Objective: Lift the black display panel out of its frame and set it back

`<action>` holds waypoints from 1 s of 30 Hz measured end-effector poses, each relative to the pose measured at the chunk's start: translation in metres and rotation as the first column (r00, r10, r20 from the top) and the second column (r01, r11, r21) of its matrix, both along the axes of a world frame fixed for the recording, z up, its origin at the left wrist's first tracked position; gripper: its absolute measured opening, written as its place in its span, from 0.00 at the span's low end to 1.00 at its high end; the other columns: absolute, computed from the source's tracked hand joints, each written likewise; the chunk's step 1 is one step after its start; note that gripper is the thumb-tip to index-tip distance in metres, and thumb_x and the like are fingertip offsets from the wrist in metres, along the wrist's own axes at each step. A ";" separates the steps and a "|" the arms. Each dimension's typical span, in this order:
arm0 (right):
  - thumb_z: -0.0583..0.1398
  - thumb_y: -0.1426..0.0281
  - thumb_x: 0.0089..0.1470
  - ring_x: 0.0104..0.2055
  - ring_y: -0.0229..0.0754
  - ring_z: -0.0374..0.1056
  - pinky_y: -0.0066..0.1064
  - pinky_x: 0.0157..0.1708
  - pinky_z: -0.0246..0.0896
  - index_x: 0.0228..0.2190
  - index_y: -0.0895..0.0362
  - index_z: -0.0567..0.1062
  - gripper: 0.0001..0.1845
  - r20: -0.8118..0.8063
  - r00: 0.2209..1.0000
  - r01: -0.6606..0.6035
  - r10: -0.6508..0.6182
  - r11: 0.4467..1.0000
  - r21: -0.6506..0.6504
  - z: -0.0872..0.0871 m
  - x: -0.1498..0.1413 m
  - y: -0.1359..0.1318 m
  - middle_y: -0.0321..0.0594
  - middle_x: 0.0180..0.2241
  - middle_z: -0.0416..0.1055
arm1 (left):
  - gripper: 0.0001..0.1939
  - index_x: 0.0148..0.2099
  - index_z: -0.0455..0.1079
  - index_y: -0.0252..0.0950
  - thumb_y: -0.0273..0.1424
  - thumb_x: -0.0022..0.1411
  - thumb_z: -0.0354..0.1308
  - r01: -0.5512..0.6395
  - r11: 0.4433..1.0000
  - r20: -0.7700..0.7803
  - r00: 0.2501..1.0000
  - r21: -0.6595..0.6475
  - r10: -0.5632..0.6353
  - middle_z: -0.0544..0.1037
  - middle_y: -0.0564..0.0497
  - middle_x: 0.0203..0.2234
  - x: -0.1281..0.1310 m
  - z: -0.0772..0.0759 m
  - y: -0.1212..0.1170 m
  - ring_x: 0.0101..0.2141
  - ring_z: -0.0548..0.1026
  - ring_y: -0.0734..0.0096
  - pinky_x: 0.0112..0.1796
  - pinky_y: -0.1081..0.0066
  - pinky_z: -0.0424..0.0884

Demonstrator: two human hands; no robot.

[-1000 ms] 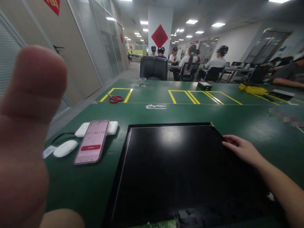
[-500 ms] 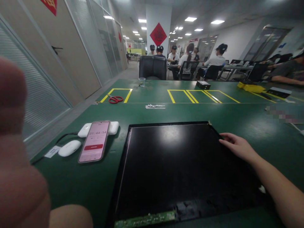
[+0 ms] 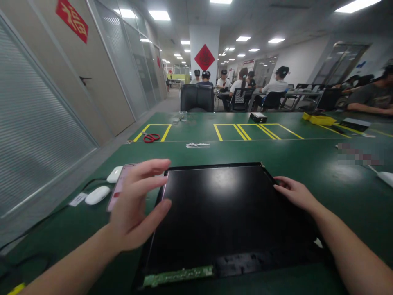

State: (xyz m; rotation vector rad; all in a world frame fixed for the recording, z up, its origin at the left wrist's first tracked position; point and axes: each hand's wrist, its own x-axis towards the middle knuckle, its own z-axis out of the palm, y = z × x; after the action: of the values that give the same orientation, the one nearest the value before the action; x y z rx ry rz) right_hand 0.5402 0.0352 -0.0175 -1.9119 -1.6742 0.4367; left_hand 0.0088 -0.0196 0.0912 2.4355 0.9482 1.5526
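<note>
A black display panel [image 3: 221, 213] lies flat on the green table, with a green circuit board strip [image 3: 178, 275] along its near edge. Over the panel's left edge hovers my left hand [image 3: 138, 205], fingers apart and nothing in them. It partly covers a phone [image 3: 115, 192]. On the far right side, my right hand [image 3: 291, 192] grips the panel's rim between thumb and fingers; some fingertips are hidden by the edge. A small white piece [image 3: 318, 243] shows near the panel's lower right corner.
Red-handled scissors [image 3: 151, 138], a plastic cup [image 3: 183, 116], white scraps [image 3: 198, 145] and a black box [image 3: 258, 117] sit farther back on the table [image 3: 172, 153]. A white oval device [image 3: 97, 195] and cables lie left. Several people sit at tables beyond.
My left hand has come down from close to the camera to the panel's left edge, now covering part of the phone. My right hand stays at the right rim. The view has tilted up slightly.
</note>
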 end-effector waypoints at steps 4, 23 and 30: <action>0.62 0.45 0.52 0.28 0.50 0.74 0.40 0.31 0.69 0.52 0.54 0.83 0.34 0.012 0.999 -0.035 0.036 0.997 -0.070 -0.005 0.014 0.002 0.39 0.25 0.77 | 0.19 0.65 0.70 0.41 0.34 0.74 0.57 -0.191 0.924 -0.215 0.969 -0.332 0.124 0.75 0.37 0.65 -0.009 -0.057 0.010 0.66 0.73 0.47 0.66 0.42 0.70; 0.63 0.43 0.54 0.28 0.54 0.78 0.42 0.30 0.74 0.51 0.51 0.84 0.33 0.053 0.997 -0.054 0.060 0.992 -0.110 -0.014 0.028 0.005 0.41 0.25 0.80 | 0.29 0.66 0.72 0.36 0.35 0.64 0.56 -0.285 0.667 -0.176 0.958 -0.688 0.227 0.74 0.36 0.70 -0.031 -0.089 0.026 0.71 0.68 0.43 0.72 0.40 0.57; 0.62 0.45 0.53 0.32 0.57 0.80 0.45 0.34 0.74 0.50 0.53 0.83 0.32 0.082 0.997 0.004 0.005 0.994 -0.107 -0.012 0.023 0.005 0.43 0.29 0.82 | 0.30 0.64 0.72 0.41 0.35 0.60 0.63 0.096 0.588 0.325 0.898 -0.803 0.298 0.76 0.42 0.69 -0.015 -0.072 0.022 0.70 0.71 0.45 0.69 0.44 0.65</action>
State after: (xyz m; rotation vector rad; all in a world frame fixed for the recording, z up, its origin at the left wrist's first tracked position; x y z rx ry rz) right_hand 0.5629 0.0407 -0.0299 -2.0320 -1.7350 0.4629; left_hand -0.0063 0.0024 0.0192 1.3364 1.3258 1.1868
